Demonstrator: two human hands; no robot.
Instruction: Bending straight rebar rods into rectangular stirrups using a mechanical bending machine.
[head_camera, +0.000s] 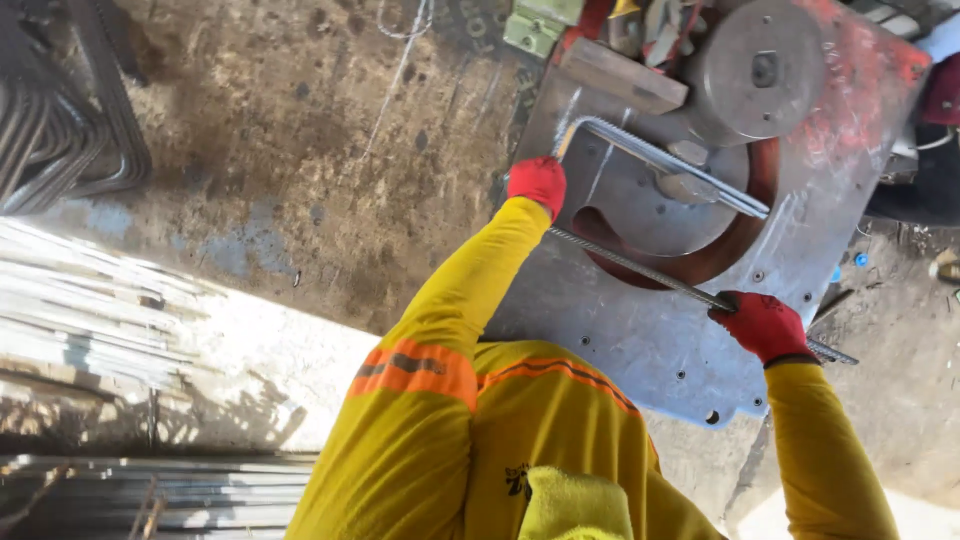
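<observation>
A ribbed steel bar (640, 272), bent into a long U shape, lies across the grey metal plate (640, 350) of a bending machine. My left hand (538, 183), in a red glove, grips the bar at its bent corner. My right hand (762, 325), also in a red glove, is closed around the nearer leg of the bar close to its free end. The far leg (680, 168) runs past two steel pins (686, 186) on the round turning disc. Yellow sleeves with orange stripes cover both my arms.
A large round steel disc (760, 65) and a wooden block (620, 75) sit at the plate's far side. Bundles of straight bars (90, 320) lie at the left, bent bars (60, 140) at the upper left. Stained concrete floor (300, 150) surrounds the machine.
</observation>
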